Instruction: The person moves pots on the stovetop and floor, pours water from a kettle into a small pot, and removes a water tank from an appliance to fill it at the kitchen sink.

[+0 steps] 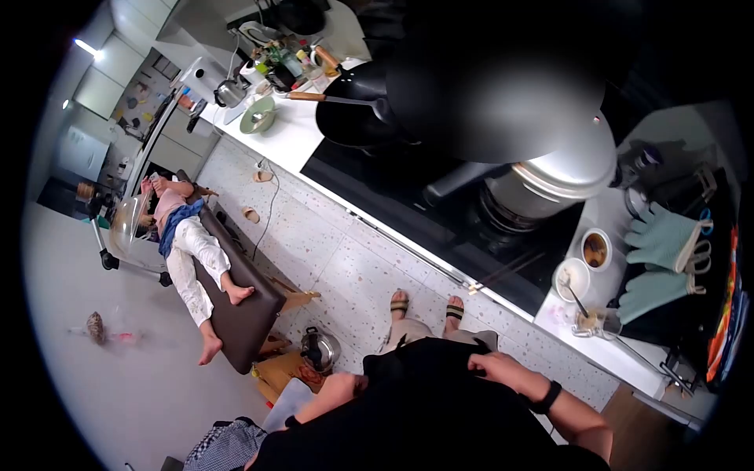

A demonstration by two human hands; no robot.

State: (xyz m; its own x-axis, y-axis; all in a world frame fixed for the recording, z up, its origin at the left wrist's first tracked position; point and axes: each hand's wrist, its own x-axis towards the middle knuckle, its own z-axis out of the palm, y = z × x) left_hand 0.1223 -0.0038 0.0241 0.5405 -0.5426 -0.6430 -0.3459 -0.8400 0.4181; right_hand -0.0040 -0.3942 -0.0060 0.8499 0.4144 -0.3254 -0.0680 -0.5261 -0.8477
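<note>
My left hand [338, 390] is closed at the left edge of the black shirt [416, 392] on my body; its fingertips are partly hidden by the cloth. On the other side, my right hand [499, 369] pinches the same shirt near its hem, and a black band circles that wrist. Both hands are at waist height, apart from each other. Beyond them is the dark stove top [440, 231] with a silver lidded pot [534, 196]. To its left sits a black wok [345, 122], a wooden-handled spatula [338, 100] lying across it.
A person [184, 216] lies on a brown padded bench [251, 314] at the left. A steel pot [320, 349] is on the floor. Two bowls [595, 250], a glass jug [595, 322] and green mitts [660, 243] are at the right. A blur hides the stove's back.
</note>
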